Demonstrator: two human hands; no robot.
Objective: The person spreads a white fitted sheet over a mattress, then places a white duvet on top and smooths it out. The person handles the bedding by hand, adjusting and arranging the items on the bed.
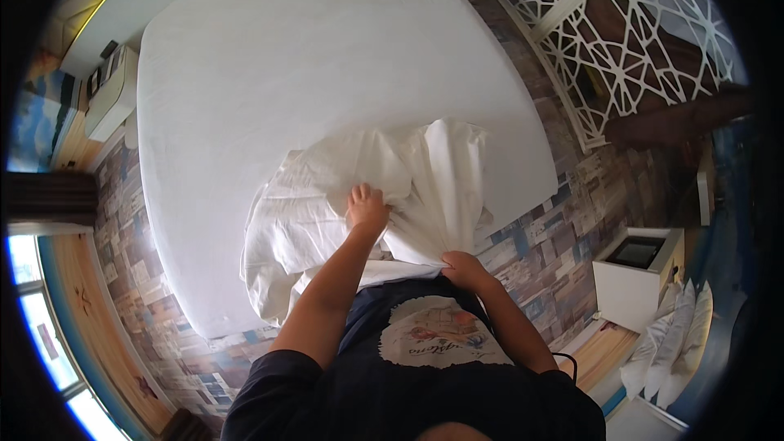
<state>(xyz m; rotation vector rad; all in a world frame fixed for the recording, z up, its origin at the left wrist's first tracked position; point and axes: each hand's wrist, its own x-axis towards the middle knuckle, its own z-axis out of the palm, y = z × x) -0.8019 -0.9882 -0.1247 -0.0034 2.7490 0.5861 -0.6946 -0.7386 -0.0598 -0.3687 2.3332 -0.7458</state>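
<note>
A crumpled white cloth, perhaps a sheet or cover (294, 220), lies bunched at the near edge of a wide bed with a smooth white sheet (324, 61). My left hand (367, 205) rests on the middle of the bunched cloth with fingers bent; whether it grips a fold is not clear. My right hand (462, 269) pinches the cloth's near edge close to my waist, drawing folds towards it. Part of the cloth hangs over the bed's edge in front of my body.
A white bedside cabinet (628, 300) and several white pillows (667, 343) are at the lower right. A white lattice partition (618, 73) borders the bed's right side. Patchwork-patterned floor (147, 294) surrounds the bed. Another white cabinet (116, 98) stands at the left.
</note>
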